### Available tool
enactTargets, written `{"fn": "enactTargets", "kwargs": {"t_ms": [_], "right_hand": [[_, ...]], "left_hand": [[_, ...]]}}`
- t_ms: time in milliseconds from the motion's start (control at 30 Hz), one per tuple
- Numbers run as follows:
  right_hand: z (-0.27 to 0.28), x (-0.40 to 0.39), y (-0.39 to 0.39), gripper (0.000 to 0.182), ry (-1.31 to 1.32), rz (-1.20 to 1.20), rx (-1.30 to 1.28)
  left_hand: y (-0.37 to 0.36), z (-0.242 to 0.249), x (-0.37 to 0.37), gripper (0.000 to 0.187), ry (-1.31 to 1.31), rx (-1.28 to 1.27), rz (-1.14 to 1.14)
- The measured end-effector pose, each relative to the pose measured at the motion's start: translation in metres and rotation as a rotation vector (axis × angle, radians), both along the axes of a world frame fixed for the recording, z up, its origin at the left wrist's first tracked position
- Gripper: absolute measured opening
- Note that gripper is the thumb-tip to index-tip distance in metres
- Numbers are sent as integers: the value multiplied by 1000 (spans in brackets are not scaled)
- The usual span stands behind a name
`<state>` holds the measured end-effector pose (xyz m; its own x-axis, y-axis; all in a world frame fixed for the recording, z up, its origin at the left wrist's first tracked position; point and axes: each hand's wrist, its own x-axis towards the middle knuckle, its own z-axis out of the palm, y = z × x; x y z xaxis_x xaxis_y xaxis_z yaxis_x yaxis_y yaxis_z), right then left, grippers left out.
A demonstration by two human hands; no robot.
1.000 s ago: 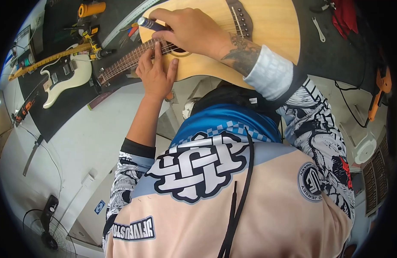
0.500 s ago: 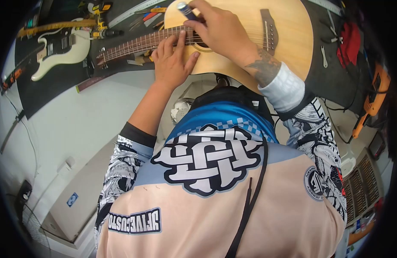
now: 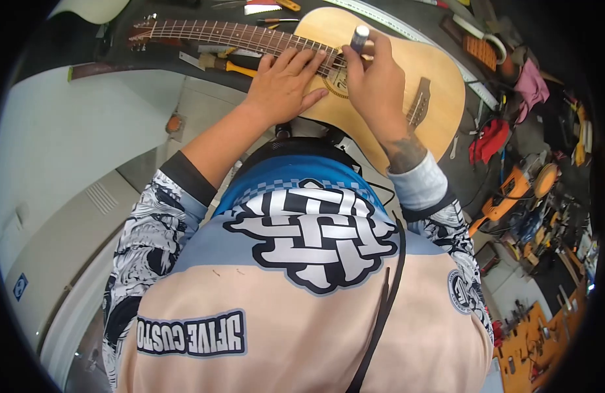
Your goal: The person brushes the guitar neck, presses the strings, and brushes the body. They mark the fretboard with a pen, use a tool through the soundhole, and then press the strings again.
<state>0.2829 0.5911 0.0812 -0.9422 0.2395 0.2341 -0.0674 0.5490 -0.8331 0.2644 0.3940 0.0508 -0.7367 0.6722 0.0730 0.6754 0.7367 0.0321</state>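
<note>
An acoustic guitar [image 3: 433,72] with a pale natural top lies face up in front of me, its neck [image 3: 224,33] pointing left. My left hand [image 3: 283,88] rests across the strings at the upper end of the fretboard, fingers stretched out, thumb over the body's edge. Over the soundhole's edge, my right hand [image 3: 379,82] grips a short dark blue cylinder [image 3: 359,40] with a pale end cap pointing up. Its lower end is hidden behind my fingers. The bridge [image 3: 418,103] shows to the right of my right wrist.
A yellow-handled tool [image 3: 240,69] lies below the neck. Behind the body runs a long metal ruler [image 3: 407,29]. To the right are a red cloth [image 3: 489,141], a pink cloth [image 3: 530,88], a small wrench [image 3: 453,148] and an orange power tool [image 3: 509,193].
The view has turned toward the right, so the white electric guitar is out of sight. The right hand and its cylinder stand more upright over the soundhole. The left hand stays on the strings.
</note>
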Motion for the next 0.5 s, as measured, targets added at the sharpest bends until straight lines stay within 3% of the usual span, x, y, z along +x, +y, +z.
{"fn": "enactTargets", "kwargs": {"t_ms": [67, 500], "right_hand": [[-9, 5, -3, 30, 83, 30, 13], [-16, 4, 3, 36, -16, 25, -17]], "left_hand": [[-1, -5, -4, 72, 4, 15, -5], [-5, -18, -3, 72, 29, 46, -5]]}}
